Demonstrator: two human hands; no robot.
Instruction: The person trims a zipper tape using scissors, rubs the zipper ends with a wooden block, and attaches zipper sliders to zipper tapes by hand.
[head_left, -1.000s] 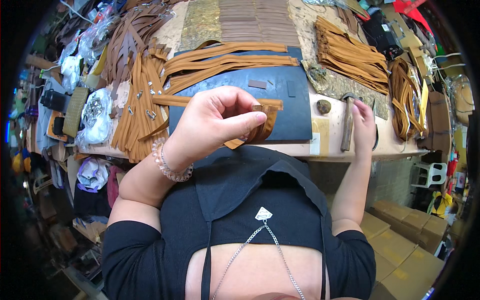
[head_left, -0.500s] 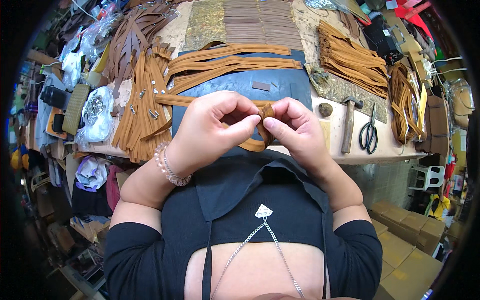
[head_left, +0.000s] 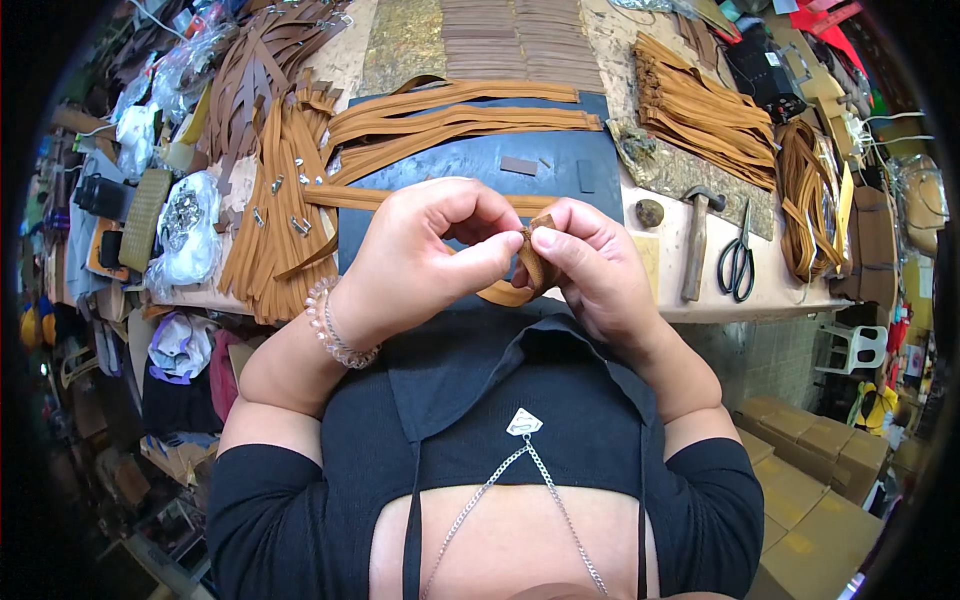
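A tan zipper (head_left: 541,270) is pinched at its end between both hands, over the near edge of the table. My left hand (head_left: 440,235) grips it with thumb and forefinger. On the other side, the thumb of my right hand (head_left: 596,256) presses the folded end against the fingers. A loop of the tape curls below the fingertips. Whatever small part may sit at the pinch is hidden. Behind the hands lies a dark mat (head_left: 440,163) with more tan zippers (head_left: 480,122) and a small brown leather piece (head_left: 518,166).
Zippers with metal sliders (head_left: 275,235) are heaped at the left, beside plastic bags (head_left: 187,225). A hammer (head_left: 696,245), black-handled scissors (head_left: 738,262) and a round lump (head_left: 649,212) lie at the right. Farther back are a zipper bundle (head_left: 700,110) and rows of brown strips (head_left: 520,45).
My right hand has turned slightly and its fingers have shifted on the zipper end. The tape between the hands is now twisted more. Both hands stay in nearly the same place.
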